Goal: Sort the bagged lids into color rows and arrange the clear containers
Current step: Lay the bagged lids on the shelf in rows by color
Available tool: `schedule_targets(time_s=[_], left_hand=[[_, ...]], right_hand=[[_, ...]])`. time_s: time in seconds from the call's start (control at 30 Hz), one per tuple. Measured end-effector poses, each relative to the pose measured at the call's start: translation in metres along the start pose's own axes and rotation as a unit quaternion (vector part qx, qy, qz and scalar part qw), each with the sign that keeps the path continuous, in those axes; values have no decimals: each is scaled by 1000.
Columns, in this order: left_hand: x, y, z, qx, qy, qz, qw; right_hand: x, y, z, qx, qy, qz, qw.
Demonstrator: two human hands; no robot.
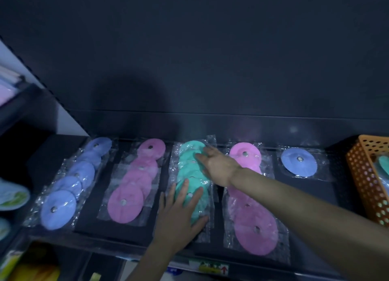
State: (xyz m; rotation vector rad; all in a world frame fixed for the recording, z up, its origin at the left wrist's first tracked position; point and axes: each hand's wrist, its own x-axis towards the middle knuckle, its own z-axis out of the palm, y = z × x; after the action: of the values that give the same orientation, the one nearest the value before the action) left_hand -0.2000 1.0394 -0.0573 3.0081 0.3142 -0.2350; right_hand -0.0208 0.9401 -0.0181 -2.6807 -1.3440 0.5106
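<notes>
Straightening teal lid row (188,168) | your left hand (179,215): flat, holding nothing, pinning its near end | your right hand (219,167): open, fingertips touching far end, probably aligning it

We hold our left hand (179,215) flat, palm down, with the fingers straight and spread. Our right hand (219,167) is farther ahead, the right arm (294,205) coming in from the right. Its fingers are blurred but seem stretched out.
</notes>
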Motion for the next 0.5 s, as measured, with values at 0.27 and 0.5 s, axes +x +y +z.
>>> schedule_targets(time_s=[0.27, 0.5], left_hand=[[6, -9, -4, 17, 36, 52, 998], [41, -13, -18, -45, 42, 75, 995]], right_hand=[[2, 5, -3, 63, 69, 59, 994], [31, 17, -27, 160, 140, 175, 961]])
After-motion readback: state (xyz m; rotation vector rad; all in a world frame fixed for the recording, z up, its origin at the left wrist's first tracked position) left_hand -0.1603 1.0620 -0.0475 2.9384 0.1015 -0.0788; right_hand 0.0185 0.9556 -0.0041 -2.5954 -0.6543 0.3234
